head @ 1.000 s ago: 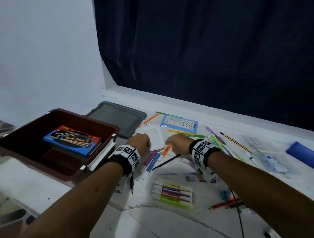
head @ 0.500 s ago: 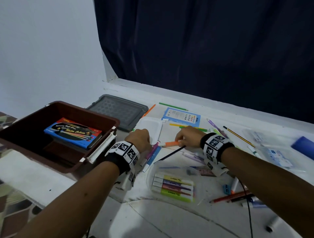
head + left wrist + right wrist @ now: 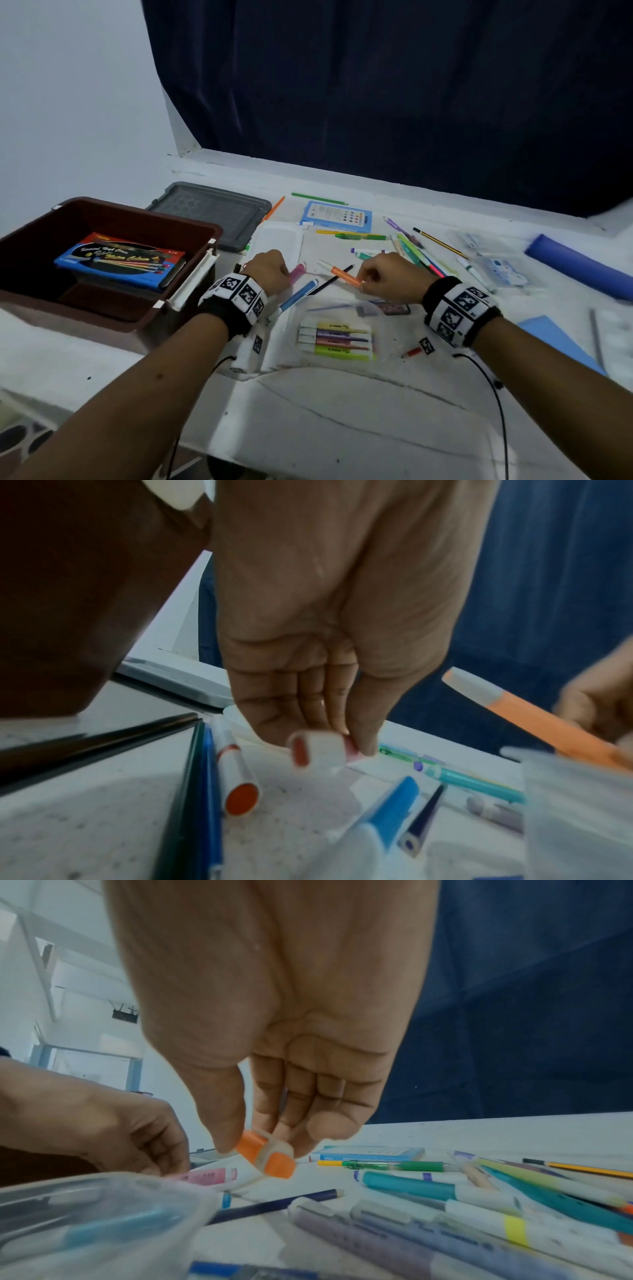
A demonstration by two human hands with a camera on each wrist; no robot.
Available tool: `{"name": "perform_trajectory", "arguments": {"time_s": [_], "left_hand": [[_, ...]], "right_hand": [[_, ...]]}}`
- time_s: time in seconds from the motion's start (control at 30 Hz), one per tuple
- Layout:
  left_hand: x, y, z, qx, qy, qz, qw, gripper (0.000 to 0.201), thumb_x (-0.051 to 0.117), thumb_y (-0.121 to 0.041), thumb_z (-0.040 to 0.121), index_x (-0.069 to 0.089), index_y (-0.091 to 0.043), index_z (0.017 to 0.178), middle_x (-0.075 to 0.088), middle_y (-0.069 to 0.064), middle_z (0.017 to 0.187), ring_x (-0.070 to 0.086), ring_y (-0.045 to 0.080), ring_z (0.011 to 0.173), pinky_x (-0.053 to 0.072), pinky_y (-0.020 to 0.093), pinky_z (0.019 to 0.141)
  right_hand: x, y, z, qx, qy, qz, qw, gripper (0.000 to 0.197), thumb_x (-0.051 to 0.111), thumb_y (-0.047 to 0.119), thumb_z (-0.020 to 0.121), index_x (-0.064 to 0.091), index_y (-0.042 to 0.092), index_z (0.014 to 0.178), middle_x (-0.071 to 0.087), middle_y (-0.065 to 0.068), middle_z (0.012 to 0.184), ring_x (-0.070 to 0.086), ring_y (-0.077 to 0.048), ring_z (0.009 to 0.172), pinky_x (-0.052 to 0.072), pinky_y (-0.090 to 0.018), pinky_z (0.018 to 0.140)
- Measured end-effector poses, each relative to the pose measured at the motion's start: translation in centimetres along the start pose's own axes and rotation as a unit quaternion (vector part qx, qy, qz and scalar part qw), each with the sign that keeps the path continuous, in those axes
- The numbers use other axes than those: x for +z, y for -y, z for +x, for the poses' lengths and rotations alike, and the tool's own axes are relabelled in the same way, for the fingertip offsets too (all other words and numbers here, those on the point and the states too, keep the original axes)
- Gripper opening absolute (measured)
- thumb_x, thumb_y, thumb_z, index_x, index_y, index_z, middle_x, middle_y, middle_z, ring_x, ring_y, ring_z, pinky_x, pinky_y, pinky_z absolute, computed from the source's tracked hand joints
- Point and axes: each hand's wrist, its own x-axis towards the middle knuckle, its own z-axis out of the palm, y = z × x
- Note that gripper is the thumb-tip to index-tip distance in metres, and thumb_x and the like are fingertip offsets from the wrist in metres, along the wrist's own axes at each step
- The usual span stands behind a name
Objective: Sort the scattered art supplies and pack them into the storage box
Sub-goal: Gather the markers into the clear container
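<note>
My right hand (image 3: 363, 279) pinches an orange marker (image 3: 343, 274) by its end and holds it tilted just above the table; the right wrist view shows the right hand (image 3: 260, 1141) with thumb and fingers closed on the orange marker (image 3: 267, 1156). My left hand (image 3: 287, 274) grips a pink marker (image 3: 297, 272) lying on the table, seen close as a white-capped pink marker (image 3: 318, 753) under the left hand (image 3: 329, 739). The brown storage box (image 3: 144, 215) stands at the left and holds a watercolour set (image 3: 120, 260).
A grey lid (image 3: 212, 212) lies behind the box. A blue marker (image 3: 297, 295), a black pencil (image 3: 330, 280) and a highlighter pack (image 3: 335, 339) lie between my hands. Several pens (image 3: 416, 253), a blue card (image 3: 337, 217) and a blue tube (image 3: 579, 267) lie to the right.
My right hand has taken the orange marker off the table and now holds it tilted. My left hand has closed on the pink marker.
</note>
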Motion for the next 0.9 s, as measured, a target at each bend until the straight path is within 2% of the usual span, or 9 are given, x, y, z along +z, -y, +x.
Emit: {"name": "perform_trajectory", "arguments": {"time_s": [0.13,0.23,0.3,0.37,0.43,0.5,0.57,0.73,0.9], "left_hand": [[-1.1,-0.9,-1.4,0.071,0.006,-0.055,0.996,0.009,0.066,-0.014,0.084,0.074,-0.013,0.089,0.069,0.004,0.085,0.064,0.023,0.088,0.047,0.028,0.073],[-1.8,-1.8,-2.8,0.116,0.027,-0.087,0.989,0.007,0.071,-0.018,0.083,0.065,-0.018,0.087,0.068,0.0,0.075,0.064,0.015,0.076,0.051,0.03,0.079],[-2.0,-2.2,-3.2,0.139,0.025,-0.11,0.984,0.023,0.074,-0.018,0.082,0.061,-0.015,0.1,0.071,0.003,0.075,0.064,0.013,0.071,0.05,0.03,0.079],[-2.0,-2.6,-3.4,0.163,0.028,-0.136,0.977,0.055,0.076,-0.018,0.081,0.047,-0.019,0.128,0.071,0.005,0.076,0.065,0.016,0.07,0.05,0.03,0.077],[-2.0,-2.8,-3.9,0.188,0.057,-0.167,0.966,0.09,0.076,-0.012,0.08,0.021,-0.032,0.148,0.071,0.008,0.074,0.067,0.018,0.066,0.056,0.033,0.076],[-2.2,-3.1,-4.4,0.203,0.091,-0.21,0.952,0.102,0.075,-0.006,0.08,0.012,-0.048,0.148,0.067,0.012,0.07,0.068,0.02,0.061,0.059,0.035,0.068],[-2.3,-3.5,-4.7,0.211,0.094,-0.223,0.947,0.088,0.076,-0.006,0.08,0.026,-0.043,0.142,0.063,0.013,0.067,0.066,0.02,0.056,0.058,0.034,0.061],[-1.6,-4.8,-5.4,0.159,0.06,-0.329,0.929,0.033,0.077,-0.009,0.081,0.053,-0.01,0.104,0.067,0.016,0.065,0.062,0.023,0.051,0.055,0.029,0.05],[-0.1,-4.5,-5.2,0.135,0.013,-0.32,0.938,0.018,0.084,-0.01,0.073,0.071,0.002,0.077,0.071,0.02,0.071,0.067,0.029,0.06,0.061,0.039,0.07]], "right_hand": [[0.6,-0.1,-2.3,0.028,-0.013,0.017,0.999,0.005,0.064,0.027,0.089,0.067,0.023,0.092,0.066,0.004,0.089,0.06,-0.01,0.079,0.05,-0.027,0.069],[0.8,-0.4,-3.9,0.036,-0.033,0.047,0.998,0.007,0.068,0.025,0.089,0.066,0.022,0.083,0.067,0.006,0.081,0.06,-0.008,0.072,0.047,-0.025,0.065],[1.0,-0.4,-4.9,0.047,-0.042,0.054,0.997,0.008,0.068,0.026,0.089,0.066,0.023,0.082,0.066,0.007,0.08,0.059,-0.008,0.072,0.047,-0.026,0.065],[1.3,-0.4,-5.9,0.054,-0.048,0.056,0.996,0.007,0.067,0.026,0.089,0.066,0.024,0.082,0.064,0.006,0.082,0.058,-0.01,0.073,0.045,-0.026,0.066],[1.7,-0.3,-6.7,0.059,-0.055,0.054,0.995,0.005,0.067,0.025,0.089,0.066,0.023,0.083,0.061,0.006,0.081,0.056,-0.011,0.073,0.043,-0.025,0.064],[2.1,-0.3,-7.5,0.069,-0.06,0.057,0.994,0.005,0.067,0.025,0.089,0.066,0.023,0.084,0.06,0.006,0.079,0.055,-0.013,0.072,0.042,-0.024,0.063],[2.5,-0.2,-8.1,0.081,-0.065,0.063,0.993,0.005,0.067,0.024,0.089,0.065,0.023,0.084,0.058,0.007,0.076,0.052,-0.011,0.069,0.039,-0.024,0.06],[3.0,-0.1,-9.6,0.096,-0.066,0.078,0.99,0.012,0.068,0.024,0.088,0.062,0.023,0.078,0.054,0.009,0.069,0.049,-0.007,0.062,0.035,-0.022,0.057],[3.2,0.2,-10.7,0.1,-0.072,0.088,0.988,0.021,0.069,0.02,0.087,0.059,0.029,0.072,0.055,0.009,0.069,0.05,-0.007,0.061,0.036,-0.02,0.056]]}}
